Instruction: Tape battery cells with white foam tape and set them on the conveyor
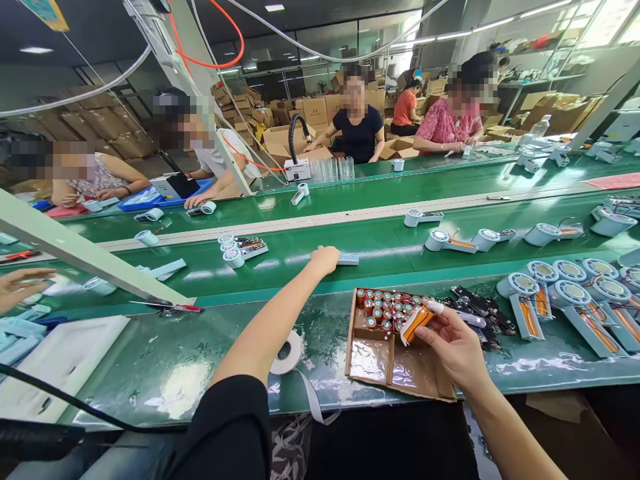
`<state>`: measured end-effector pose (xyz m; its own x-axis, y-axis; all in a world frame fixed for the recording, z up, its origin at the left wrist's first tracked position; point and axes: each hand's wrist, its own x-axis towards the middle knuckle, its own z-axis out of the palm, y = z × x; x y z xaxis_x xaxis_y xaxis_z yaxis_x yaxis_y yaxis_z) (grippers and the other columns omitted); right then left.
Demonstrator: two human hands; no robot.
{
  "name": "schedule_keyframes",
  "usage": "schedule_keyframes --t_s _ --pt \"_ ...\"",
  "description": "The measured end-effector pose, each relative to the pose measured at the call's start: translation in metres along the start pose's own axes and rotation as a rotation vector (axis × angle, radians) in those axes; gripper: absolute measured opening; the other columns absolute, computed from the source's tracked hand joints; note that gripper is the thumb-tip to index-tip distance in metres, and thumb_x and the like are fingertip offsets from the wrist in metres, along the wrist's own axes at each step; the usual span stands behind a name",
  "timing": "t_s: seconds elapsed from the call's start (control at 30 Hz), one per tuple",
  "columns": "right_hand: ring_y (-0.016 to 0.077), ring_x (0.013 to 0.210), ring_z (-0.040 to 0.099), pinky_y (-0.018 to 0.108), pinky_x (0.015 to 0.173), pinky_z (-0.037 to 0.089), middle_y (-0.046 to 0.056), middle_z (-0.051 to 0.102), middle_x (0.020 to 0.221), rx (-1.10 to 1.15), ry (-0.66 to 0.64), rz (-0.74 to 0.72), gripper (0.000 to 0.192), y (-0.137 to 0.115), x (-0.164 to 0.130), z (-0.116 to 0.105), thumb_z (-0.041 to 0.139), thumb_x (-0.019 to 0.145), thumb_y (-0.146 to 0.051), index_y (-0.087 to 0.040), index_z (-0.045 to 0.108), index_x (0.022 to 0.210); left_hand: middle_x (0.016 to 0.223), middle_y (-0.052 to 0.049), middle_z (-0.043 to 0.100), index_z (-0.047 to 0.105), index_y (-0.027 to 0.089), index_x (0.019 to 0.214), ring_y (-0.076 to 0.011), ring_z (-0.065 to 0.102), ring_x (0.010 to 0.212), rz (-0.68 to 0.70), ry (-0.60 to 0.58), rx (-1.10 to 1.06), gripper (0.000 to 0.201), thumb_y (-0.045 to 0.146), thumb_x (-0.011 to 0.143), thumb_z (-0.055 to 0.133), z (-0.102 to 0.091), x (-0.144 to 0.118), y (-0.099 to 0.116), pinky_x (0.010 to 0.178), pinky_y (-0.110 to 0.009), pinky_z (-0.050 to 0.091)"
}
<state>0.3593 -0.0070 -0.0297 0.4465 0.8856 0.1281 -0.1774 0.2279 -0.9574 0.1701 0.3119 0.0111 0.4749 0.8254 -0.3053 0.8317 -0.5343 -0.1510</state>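
Observation:
My left arm reaches across to the green conveyor belt, where my left hand [325,261] is closed around a light-blue plastic device. Only the device's handle [349,259] shows, sticking out to the right; its other end is hidden by the fingers. Over a cardboard box, my right hand [457,347] pinches an orange battery [416,324] with white strips at its side. A white wrap covers one fingertip of that hand. Inside the cardboard box [351,353], several orange batteries [383,307] with red wires stand in the far part.
Black circuit boards [493,313] lie right of the box, then rows of light-blue devices [570,293]. A roll of white tape [289,353] lies between my arms. A red-handled screwdriver [187,309] rests near a slanted metal post [95,247]. Co-workers sit across the belt [380,243]; another person's hand [23,287] is at far left.

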Motion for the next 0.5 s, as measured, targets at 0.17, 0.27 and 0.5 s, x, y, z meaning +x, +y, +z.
schedule_keyframes --t_s 0.17,0.27,0.5 --pt "0.0285 0.103 0.076 0.044 0.092 0.065 0.009 0.079 0.115 0.007 0.003 0.004 0.047 -0.001 -0.001 0.001 0.092 0.075 -0.035 -0.027 0.074 0.118 0.131 -0.011 0.065 0.066 0.017 0.125 -0.0248 0.064 0.119 0.039 -0.028 0.002 0.034 0.038 0.099 0.067 -0.003 0.009 0.006 0.102 -0.048 0.056" --pt "0.0271 0.104 0.076 0.042 0.092 0.065 0.008 0.078 0.116 0.026 -0.004 -0.009 0.046 0.001 -0.001 0.000 0.092 0.076 -0.033 -0.027 0.074 0.118 0.135 -0.011 0.063 0.065 0.017 0.127 -0.0268 0.061 0.124 0.062 -0.011 0.006 0.035 0.038 0.099 0.066 0.000 0.009 0.008 0.106 -0.052 0.053" --pt "0.0262 0.106 0.076 0.041 0.095 0.065 0.007 0.079 0.117 -0.016 -0.044 -0.016 0.046 0.005 0.000 -0.003 0.091 0.078 -0.033 -0.028 0.074 0.120 0.130 -0.011 0.066 0.067 0.017 0.123 -0.0249 0.064 0.120 0.052 -0.037 -0.032 0.035 0.041 0.098 0.067 -0.001 0.016 0.013 0.104 -0.049 0.054"
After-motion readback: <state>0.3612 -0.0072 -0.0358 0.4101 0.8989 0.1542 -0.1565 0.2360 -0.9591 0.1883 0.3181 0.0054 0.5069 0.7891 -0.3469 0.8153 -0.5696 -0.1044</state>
